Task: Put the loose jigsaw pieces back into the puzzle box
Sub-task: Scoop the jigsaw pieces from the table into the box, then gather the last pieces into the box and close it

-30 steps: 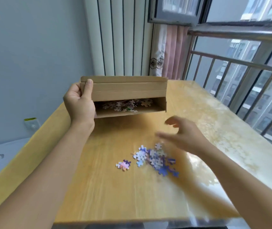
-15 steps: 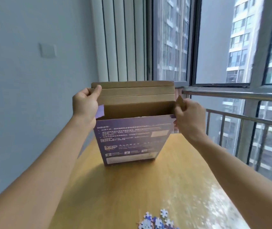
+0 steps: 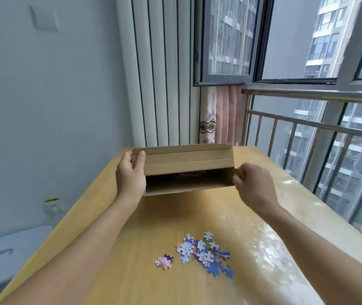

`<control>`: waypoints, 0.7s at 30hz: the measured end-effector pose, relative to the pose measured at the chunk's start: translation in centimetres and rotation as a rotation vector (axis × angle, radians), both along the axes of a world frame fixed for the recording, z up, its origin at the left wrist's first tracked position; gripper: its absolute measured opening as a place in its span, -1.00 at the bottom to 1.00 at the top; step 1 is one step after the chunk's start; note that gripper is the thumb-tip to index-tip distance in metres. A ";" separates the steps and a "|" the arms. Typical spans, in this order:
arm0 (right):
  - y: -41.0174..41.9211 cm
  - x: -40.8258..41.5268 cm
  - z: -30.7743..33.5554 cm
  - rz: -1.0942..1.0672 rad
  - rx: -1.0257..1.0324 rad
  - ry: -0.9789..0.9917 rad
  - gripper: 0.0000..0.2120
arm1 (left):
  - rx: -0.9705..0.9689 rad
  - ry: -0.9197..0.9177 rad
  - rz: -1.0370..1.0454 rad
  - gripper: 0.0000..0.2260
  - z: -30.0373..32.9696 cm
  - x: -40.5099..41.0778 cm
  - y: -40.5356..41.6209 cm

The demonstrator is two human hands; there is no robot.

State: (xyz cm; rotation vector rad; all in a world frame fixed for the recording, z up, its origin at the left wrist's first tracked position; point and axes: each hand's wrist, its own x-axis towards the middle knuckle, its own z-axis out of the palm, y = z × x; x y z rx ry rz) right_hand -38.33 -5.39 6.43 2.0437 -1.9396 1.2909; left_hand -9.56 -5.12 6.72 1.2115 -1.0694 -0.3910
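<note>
- The puzzle box (image 3: 188, 159), plain brown cardboard, is being held above the far part of the table (image 3: 131, 271), its open side facing the camera.
- The left hand (image 3: 130, 177) is gripping the box's left end: thumb lying up the front face, fingers wrapping behind the edge.
- The right hand (image 3: 253, 183) is sitting at the box's right end, fingers curled and pinching the lower right edge of the opening.
- The inside of the box is lying in shadow; its contents cannot be made out.
- The jigsaw pieces (image 3: 206, 254) are lying loose on the table nearer the camera than the box, well apart from it, in a blue-and-white cluster.
- A small pink clump of pieces (image 3: 164, 260) is sitting just left of that cluster, apart from it.
- Beyond the box a curtain (image 3: 219, 115) is hanging under the window (image 3: 226, 40), and a railing (image 3: 307, 119) is running off to the box's right.
</note>
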 end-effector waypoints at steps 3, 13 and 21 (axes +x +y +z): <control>0.1 -0.4 -3.7 0.037 0.199 -0.025 -0.88 | 0.066 -0.001 0.041 -0.75 -4.3 -0.3 0.4; 7.1 1.1 -6.1 0.562 0.503 0.140 -0.51 | 0.257 -0.139 0.178 -0.69 -9.5 -0.2 4.9; 6.7 2.0 -7.0 0.602 0.551 0.322 -0.40 | 0.518 -0.528 -0.329 -0.58 -9.3 -0.3 10.9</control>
